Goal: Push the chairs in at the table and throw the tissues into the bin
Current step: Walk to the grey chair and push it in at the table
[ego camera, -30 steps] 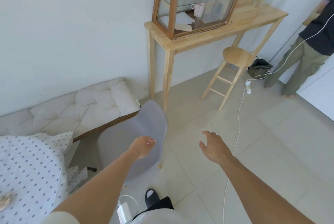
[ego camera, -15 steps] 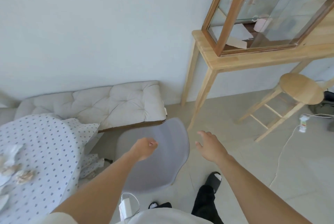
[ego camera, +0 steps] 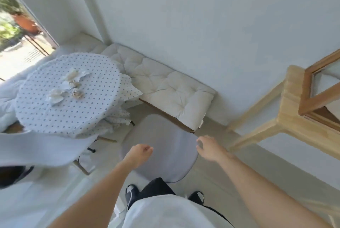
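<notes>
Grey plastic chair [ego camera: 161, 146] not pushed in yet; both hands reaching, fingers apart, empty; crumpled white tissues [ego camera: 70, 85] sitting on dotted-cloth round table [ego camera: 55, 117].

Grey chair [ego camera: 161, 146] wedged between table [ego camera: 68, 115] and bench [ego camera: 165, 87], floor [ego camera: 239, 178] rightward open

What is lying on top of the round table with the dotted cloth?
On the dotted tablecloth lie several crumpled tissues near the middle, white and beige, in a loose cluster. The cloth covers the tabletop itself, so its surface cannot be seen.
</notes>
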Available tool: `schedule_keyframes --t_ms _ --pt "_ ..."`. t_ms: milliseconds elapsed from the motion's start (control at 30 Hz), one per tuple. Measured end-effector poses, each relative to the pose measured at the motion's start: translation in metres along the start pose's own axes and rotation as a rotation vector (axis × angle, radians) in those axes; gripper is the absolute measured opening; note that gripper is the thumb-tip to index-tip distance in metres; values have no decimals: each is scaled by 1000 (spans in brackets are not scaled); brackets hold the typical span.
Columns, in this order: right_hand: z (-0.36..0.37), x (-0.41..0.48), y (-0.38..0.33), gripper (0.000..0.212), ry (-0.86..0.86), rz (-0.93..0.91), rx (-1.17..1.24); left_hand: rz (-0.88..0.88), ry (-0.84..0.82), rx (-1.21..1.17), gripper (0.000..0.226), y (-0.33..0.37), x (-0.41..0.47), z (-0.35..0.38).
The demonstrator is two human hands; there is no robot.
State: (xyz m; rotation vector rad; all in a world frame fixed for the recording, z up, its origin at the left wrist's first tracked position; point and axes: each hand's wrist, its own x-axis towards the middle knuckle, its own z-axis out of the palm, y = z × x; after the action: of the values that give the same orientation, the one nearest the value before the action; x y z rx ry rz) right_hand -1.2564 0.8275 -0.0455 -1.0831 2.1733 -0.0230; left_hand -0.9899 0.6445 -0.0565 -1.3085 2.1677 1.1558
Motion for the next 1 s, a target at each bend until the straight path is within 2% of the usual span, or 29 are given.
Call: schedule_keyframes --t_ms 233,433,633,833,1000 --pt "4 13 -1 41 -247 -305 -294 -197 205 -350 39 -1 -67 75" --pt "26 26 6 42 -340 -415 -385 -277 266 -493 37 10 -88 136" --pt "47 38 25 45 -398 -448 -457 -274 249 -446 38 31 -73 178" --pt "58 59 27 45 -321 -409 -589 -179 144 -319 52 46 -28 201" --pt "62 68 37 64 -254 -328 -688 -219 87 -272 51 50 4 213"
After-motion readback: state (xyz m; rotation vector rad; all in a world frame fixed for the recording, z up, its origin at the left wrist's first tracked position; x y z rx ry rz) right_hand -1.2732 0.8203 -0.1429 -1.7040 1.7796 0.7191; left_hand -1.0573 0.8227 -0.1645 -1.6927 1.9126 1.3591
